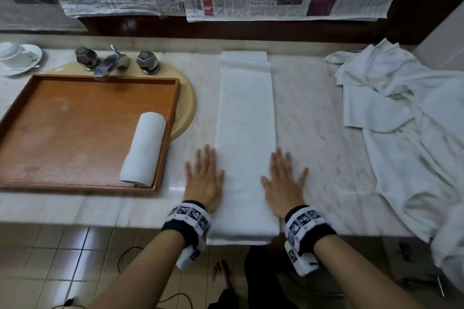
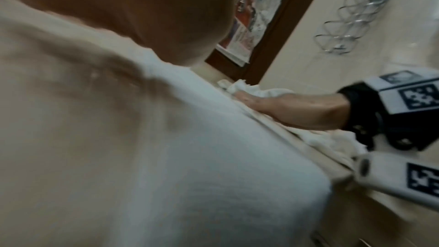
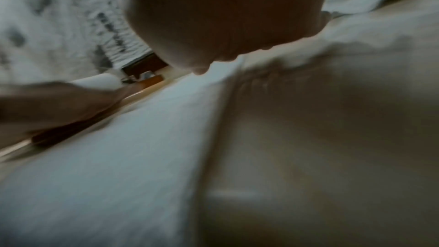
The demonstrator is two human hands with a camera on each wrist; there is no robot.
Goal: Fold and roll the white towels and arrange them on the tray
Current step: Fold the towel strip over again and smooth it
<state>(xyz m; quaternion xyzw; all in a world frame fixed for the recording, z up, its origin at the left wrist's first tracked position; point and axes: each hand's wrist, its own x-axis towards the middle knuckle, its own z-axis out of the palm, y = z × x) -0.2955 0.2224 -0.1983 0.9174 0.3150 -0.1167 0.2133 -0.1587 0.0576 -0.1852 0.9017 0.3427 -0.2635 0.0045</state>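
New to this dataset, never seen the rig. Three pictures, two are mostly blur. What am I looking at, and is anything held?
No machine: a person's two bare hands, with a camera strapped to each wrist and one on the head. The sharp picture is the head view; the blurry two look along each hand.

On the marble counter lies a folded towel, a long strip. The left hand and right hand rest flat on its edges, fingers straight, no grip. A wooden tray holds one rolled towel. A pile of loose towels waits on the right.

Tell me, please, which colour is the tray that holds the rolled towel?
Orange-brown wood; the tray shows best in the head view.
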